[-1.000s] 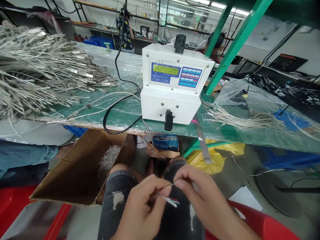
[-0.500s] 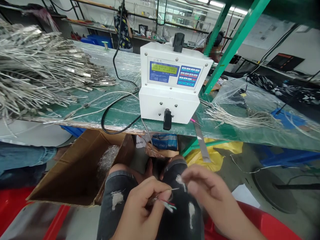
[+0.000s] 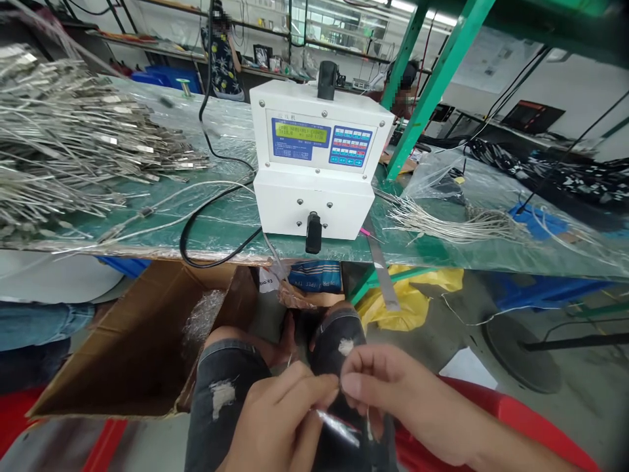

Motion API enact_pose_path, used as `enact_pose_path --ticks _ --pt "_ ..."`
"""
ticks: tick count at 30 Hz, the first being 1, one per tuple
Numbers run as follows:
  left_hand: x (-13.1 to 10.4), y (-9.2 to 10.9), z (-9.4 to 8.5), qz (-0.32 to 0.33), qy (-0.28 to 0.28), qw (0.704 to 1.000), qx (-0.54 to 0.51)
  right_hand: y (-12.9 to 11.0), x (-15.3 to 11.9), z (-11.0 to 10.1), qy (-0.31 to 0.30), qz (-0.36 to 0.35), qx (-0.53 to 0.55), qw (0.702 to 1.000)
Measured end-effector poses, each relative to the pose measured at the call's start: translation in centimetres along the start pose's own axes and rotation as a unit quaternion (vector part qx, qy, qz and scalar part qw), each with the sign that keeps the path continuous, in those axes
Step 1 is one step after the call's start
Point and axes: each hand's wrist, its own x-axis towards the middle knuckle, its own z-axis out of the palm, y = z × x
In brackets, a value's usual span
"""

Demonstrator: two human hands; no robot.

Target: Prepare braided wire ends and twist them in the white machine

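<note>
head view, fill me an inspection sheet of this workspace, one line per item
surface: green workbench, partly under clear plastic film, bearing a white machine with display and keypad
job's things: thin wires, blurred
clutter: cable pile at left, wire bundle at right, metal strip jutting off the workbench
hands: left hand closed on the thin wires; right hand close beside it, grip unclear
cables: black cable looped left of the white machine
surroundings: open cardboard box, yellow plastic low down, a person beyond

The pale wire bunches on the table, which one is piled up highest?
The big heap left of the white machine; the bunch right of the machine lies low.
</note>
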Motion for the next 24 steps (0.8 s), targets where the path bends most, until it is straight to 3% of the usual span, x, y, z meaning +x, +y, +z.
enact_pose_path --ticks 2,4,5,7,9,10,12,14,15,16,18,21,22,24 --pt "0.0 0.2 0.2 -0.102 -0.023 0.992 -0.076 0.1 -0.2 0.2 0.04 -0.049 -0.09 0.994" --pt "0.2 0.6 0.3 -0.233 -0.042 0.955 -0.177 0.3 -0.3 0.1 0.09 -0.17 -0.256 0.948" --pt "0.4 0.8 0.4 -0.293 -0.041 0.927 -0.23 0.4 -0.3 -0.1 0.108 -0.256 -0.346 0.896" --pt "0.9 1.1 0.6 -0.379 -0.025 0.867 -0.323 0.6 -0.1 -0.8 0.116 -0.426 -0.493 0.75" --pt "1.3 1.4 0.6 -0.429 -0.017 0.813 -0.394 0.5 0.2 -1.8 0.102 -0.528 -0.569 0.623" --pt "1.5 1.5 0.6 -0.445 -0.019 0.792 -0.418 0.4 0.4 -2.3 0.095 -0.555 -0.588 0.581" --pt "1.5 1.3 0.6 -0.464 -0.019 0.766 -0.445 0.2 0.8 -3.2 0.097 -0.576 -0.601 0.545" --pt "1.3 1.0 0.5 -0.472 -0.007 0.76 -0.448 -0.1 1.1 -3.8 0.142 -0.57 -0.586 0.558" --pt "1.1 0.7 0.4 -0.475 0.001 0.759 -0.445 -0.2 1.2 -3.9 0.172 -0.553 -0.567 0.586" --pt "0.9 0.4 0.3 -0.479 0.008 0.759 -0.441 -0.3 1.3 -3.8 0.198 -0.527 -0.54 0.626" --pt "0.7 0.0 0.2 -0.488 0.016 0.757 -0.435 -0.4 1.4 -3.3 0.214 -0.445 -0.467 0.734" --pt "0.8 -0.2 0.3 -0.483 0.022 0.769 -0.418 -0.5 1.4 -1.7 0.156 -0.282 -0.342 0.883" --pt "0.9 -0.2 0.3 -0.479 0.025 0.775 -0.411 -0.6 1.5 -1.2 0.134 -0.235 -0.308 0.912" --pt "1.2 0.0 0.4 -0.475 0.029 0.785 -0.397 -0.6 1.7 -0.3 0.104 -0.165 -0.267 0.944"
